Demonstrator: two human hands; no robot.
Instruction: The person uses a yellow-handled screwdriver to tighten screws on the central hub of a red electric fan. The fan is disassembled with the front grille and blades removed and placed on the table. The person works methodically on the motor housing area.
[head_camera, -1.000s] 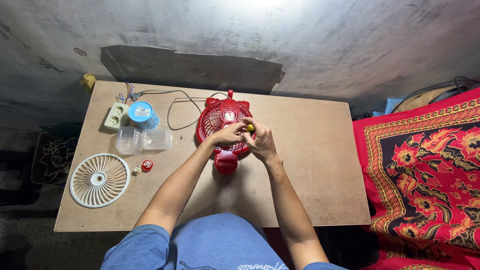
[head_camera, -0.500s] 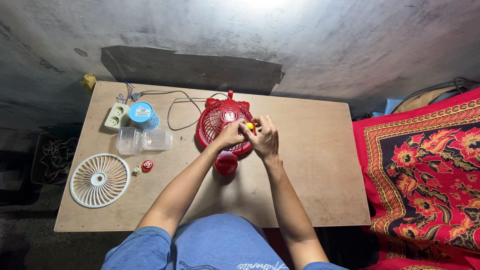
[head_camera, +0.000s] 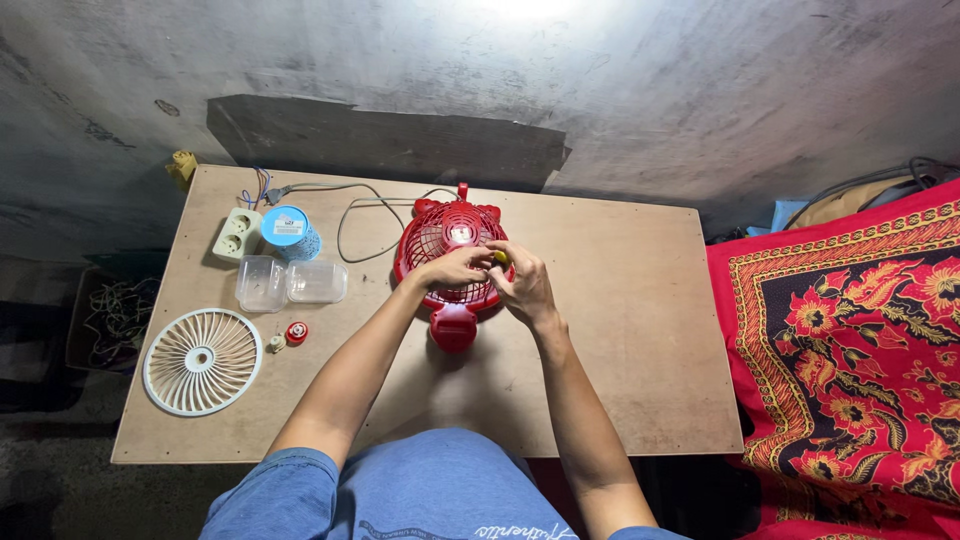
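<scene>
Compared with half a second earlier, both hands have stayed over the red fan (head_camera: 450, 262) at the centre of the frame, with almost no shift in position; the right hand (head_camera: 522, 283) keeps a small yellow object (head_camera: 501, 257) pinched between its fingertips (what the object is cannot be told), and the left hand (head_camera: 455, 268) still rests on the fan's wire guard with fingers curled against it, though whether it truly grips the guard is unclear. The fan lies flat on the wooden table (head_camera: 620, 330), rear grille upward, its round red cage open to view, its base (head_camera: 453, 328) pointing toward the person and its cable (head_camera: 360, 215) looping to the upper left. At the left of the frame lie a white front grille (head_camera: 203, 361), a red knob (head_camera: 296, 333), two clear plastic boxes (head_camera: 290, 283), a blue cylinder (head_camera: 289, 231) and a pale socket strip (head_camera: 236, 234).
</scene>
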